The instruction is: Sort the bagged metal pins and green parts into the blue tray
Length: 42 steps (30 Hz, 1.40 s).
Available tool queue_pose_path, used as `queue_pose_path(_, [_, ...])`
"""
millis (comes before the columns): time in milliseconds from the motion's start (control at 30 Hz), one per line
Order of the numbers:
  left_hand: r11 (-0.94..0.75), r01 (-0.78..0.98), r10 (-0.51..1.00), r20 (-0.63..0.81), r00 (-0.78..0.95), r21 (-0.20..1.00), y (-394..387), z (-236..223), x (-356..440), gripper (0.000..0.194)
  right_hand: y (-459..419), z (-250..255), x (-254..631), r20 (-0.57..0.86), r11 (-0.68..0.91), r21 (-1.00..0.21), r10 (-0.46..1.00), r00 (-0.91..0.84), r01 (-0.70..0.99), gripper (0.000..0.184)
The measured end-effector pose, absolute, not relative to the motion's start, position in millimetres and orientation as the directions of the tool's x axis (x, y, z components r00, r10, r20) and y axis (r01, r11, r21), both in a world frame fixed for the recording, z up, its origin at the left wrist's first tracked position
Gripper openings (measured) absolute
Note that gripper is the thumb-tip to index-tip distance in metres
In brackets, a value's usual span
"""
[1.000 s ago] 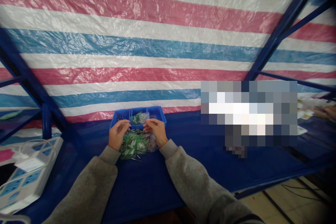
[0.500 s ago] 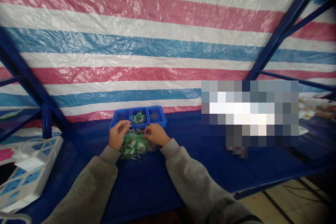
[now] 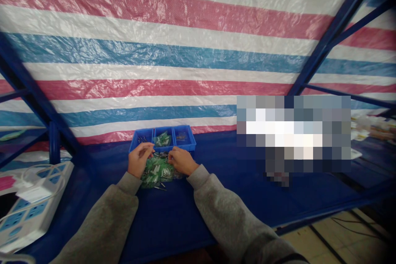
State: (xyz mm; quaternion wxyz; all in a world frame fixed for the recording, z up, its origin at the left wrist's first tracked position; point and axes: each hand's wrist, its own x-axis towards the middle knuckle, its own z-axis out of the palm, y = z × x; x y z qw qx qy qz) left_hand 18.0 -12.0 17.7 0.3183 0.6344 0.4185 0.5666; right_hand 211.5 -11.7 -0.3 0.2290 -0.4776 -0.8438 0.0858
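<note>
My left hand (image 3: 140,161) is closed, thumb and index finger pressed together at the left edge of a pile of small green bags (image 3: 158,171). Whatever it pinches is too small to make out. My right hand (image 3: 183,161) bends over the pile's upper right side with fingertips together; what they grip is hidden. Short metal pins (image 3: 160,188) lie loose at the pile's front, and more show between my hands. Just behind stands a blue tray (image 3: 191,144) with three compartments: dark pins at left, green bags (image 3: 162,139) in the middle, a small clear bag (image 3: 181,136) at right.
A white power strip (image 3: 40,210) with cables and a white plug lies at the left. Striped sheeting (image 3: 173,62) hangs behind the blue table (image 3: 173,222), between blue frame posts. A pixelated patch covers the right side; clear packages (image 3: 360,130) lie beyond it.
My right hand has come down from the tray's right compartment to the pile, moving slightly left, and its fingers have drawn together. The left hand has barely moved.
</note>
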Motion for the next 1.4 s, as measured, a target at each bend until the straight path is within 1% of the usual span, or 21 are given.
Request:
queue_pose_path(100, [-0.452,0.191,0.888,0.459,0.008,0.871,-11,16,17,0.024,-12,3,213,0.372,0.585,-0.371,0.805,-0.462,0.721,0.004])
queue_pose_path(167, [-0.455,0.215,0.886,0.463,0.015,0.864,-10,14,16,0.025,-12,6,213,0.418,0.601,-0.409,0.793,-0.444,0.687,0.003])
queue_pose_path(267, [-0.454,0.291,0.885,0.463,0.040,0.842,-9,12,16,0.027,-12,8,211,0.461,0.580,-0.530,0.809,-0.363,0.619,0.003])
queue_pose_path(333, [-0.456,0.359,0.882,0.467,0.061,0.814,-9,12,16,0.028,-12,8,208,0.475,0.553,-0.637,0.831,-0.291,0.537,0.007])
queue_pose_path(433, [-0.465,0.435,0.874,0.478,0.087,0.771,-10,12,17,0.029,-11,4,203,0.466,0.500,-0.792,0.866,-0.183,0.351,0.016])
queue_pose_path(500, [-0.470,0.464,0.871,0.480,0.106,0.751,-11,13,18,0.029,-10,1,200,0.435,0.457,-0.859,0.889,-0.140,0.230,0.018])
queue_pose_path(600, [-0.486,0.489,0.862,0.489,0.132,0.724,-11,14,19,0.029,-9,-2,196,0.385,0.401,-0.910,0.911,-0.148,0.103,0.021])
queue_pose_path(733, [-0.519,0.494,0.843,0.515,0.157,0.698,-11,13,19,0.026,-11,-2,194,0.373,0.380,-0.925,0.918,-0.137,0.031,0.020])
queue_pose_path(900, [-0.532,0.514,0.829,0.536,0.157,0.672,-11,12,19,0.023,-15,1,194,0.383,0.391,-0.920,0.913,-0.144,0.034,0.017])
queue_pose_path(1133, [-0.547,0.513,0.823,0.537,0.184,0.662,-11,11,20,0.023,-15,0,195,0.428,0.430,-0.877,0.902,-0.056,0.213,0.024])
queue_pose_path(1300, [-0.562,0.533,0.806,0.562,0.184,0.633,-11,10,20,0.022,-17,2,196,0.453,0.444,-0.835,0.890,-0.053,0.325,0.035])
queue_pose_path(1400, [-0.571,0.537,0.800,0.568,0.194,0.621,-12,13,19,0.024,-19,5,196,0.485,0.476,-0.814,0.872,-0.060,0.334,0.029])
